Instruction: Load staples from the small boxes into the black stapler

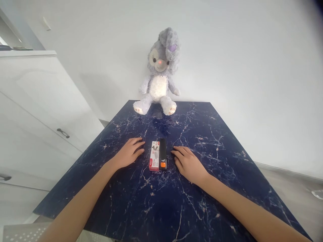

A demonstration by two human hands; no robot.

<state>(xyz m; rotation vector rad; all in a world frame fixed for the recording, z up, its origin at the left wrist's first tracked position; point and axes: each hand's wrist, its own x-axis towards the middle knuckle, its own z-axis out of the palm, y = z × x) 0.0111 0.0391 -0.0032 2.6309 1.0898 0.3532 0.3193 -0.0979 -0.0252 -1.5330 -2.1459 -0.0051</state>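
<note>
A small red and white box (154, 156), printed with what look like staples, lies on the dark blue marbled table (161, 205). Right beside it is a long black stapler (163, 149) with an orange patch at its near end. To the left of the box, my left hand (128, 153) rests on the tabletop, fingers stretched out and holding nothing. My right hand (189, 163) lies to the right of the stapler with its fingers extended, also holding nothing. Neither hand touches the two objects.
At the table's far edge a grey plush toy (158, 74) sits against the white wall (239, 60). White cabinets (42, 111) with dark handles stand along the left side. Pale floor (290, 191) shows at the right.
</note>
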